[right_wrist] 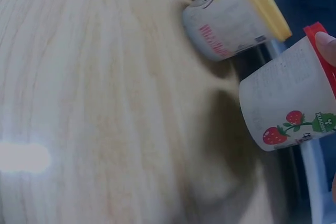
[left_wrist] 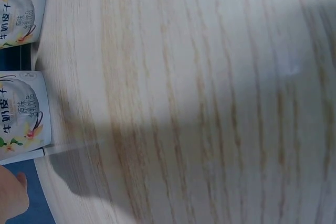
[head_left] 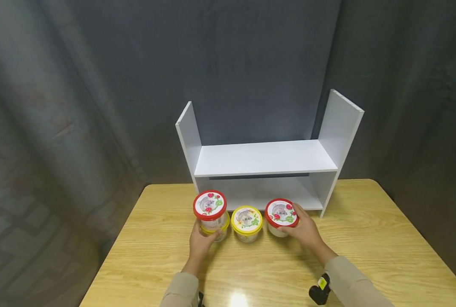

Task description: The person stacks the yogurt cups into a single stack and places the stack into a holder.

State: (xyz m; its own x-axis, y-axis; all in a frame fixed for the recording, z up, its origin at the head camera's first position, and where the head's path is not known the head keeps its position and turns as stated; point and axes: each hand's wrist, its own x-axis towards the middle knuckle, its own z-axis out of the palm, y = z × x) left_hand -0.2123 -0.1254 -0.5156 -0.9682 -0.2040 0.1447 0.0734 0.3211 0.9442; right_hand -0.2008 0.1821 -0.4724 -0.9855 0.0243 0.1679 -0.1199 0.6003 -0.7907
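Observation:
My left hand (head_left: 201, 245) grips the lower part of a red-lidded tub (head_left: 210, 205) with strawberries on its lid. That tub is at a yellow-lidded tub (head_left: 222, 230) below it; contact between the two cannot be told. Beside it stands another yellow-lidded tub (head_left: 247, 224). With thumb and fingers at the lid, my right hand (head_left: 306, 230) holds a second red-lidded tub (head_left: 281, 215). In the right wrist view this tub (right_wrist: 289, 95) tilts above the table. The left wrist view shows both yellow-lidded tubs' sides and part of my left hand (left_wrist: 11, 195).
A white two-level shelf (head_left: 266, 157) with tall side panels stands behind the tubs on the wooden table (head_left: 251, 268). Dark grey curtains (head_left: 258, 64) hang behind and at both sides. A small black device (head_left: 320, 290) is at my right wrist.

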